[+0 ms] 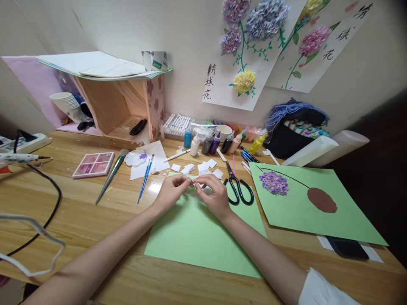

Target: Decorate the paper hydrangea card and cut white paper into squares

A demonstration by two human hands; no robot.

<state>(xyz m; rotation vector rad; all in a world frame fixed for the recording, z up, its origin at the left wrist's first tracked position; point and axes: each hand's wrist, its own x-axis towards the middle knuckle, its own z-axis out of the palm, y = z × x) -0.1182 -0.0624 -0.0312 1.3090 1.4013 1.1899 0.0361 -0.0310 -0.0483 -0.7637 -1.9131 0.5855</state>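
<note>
My left hand (173,190) and my right hand (213,195) meet over the far edge of a green sheet (203,241). Both are closed in a pinch, fingertips together on a small white piece of paper (192,181), mostly hidden by the fingers. Just beyond them several white paper squares (203,168) lie scattered on the wooden table. Black-handled scissors (237,186) rest to the right of my right hand, partly on the green sheet. Two blue paintbrushes (146,178) lie to the left of my left hand.
Several paint bottles (215,143) stand at the back. On the right lies a green sheet with a purple paper flower (274,183). A pink palette (93,164), a large brush (111,178), and a glue gun (19,158) with its cable occupy the left. Behind stands an open box (121,101).
</note>
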